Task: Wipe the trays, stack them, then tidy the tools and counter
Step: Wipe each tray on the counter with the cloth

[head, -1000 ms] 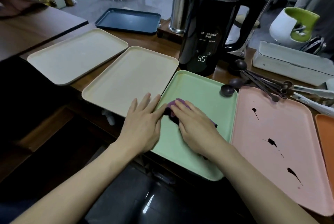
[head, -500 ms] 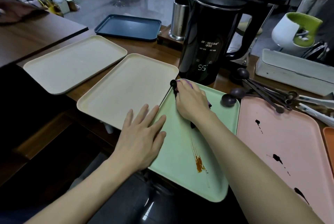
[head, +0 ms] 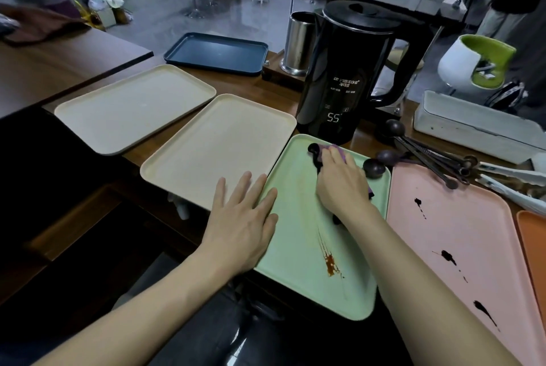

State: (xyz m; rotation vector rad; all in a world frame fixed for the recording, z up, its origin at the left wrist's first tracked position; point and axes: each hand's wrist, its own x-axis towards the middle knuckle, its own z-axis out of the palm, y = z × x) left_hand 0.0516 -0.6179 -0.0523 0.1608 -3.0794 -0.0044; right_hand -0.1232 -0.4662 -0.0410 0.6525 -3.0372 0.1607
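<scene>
i kept my left hand (head: pixel 245 223) flat, fingers straight and a little spread, across the near left edge of the green tray (head: pixel 298 250) and the near right corner of the cream tray (head: pixel 215 144) beside it. i judge that was to stop the green tray sliding on the surface (head: pixel 251 84) while i rubbed. my right hand (head: pixel 342 185) lay at the far end of the green tray, fingers bent over the bunched purple cloth (head: pixel 339 150) and pressing it down, near the black kettle (head: pixel 345 75). the brown stain (head: pixel 330 262) sat nearer me on the same tray, clear of the cloth. the pink tray (head: pixel 461 232) to the right carried dark splashes, so it was not yet wiped. the measuring spoons (head: pixel 425 155) lay fanned on the far right, one bowl at the green tray's far right corner.
</scene>
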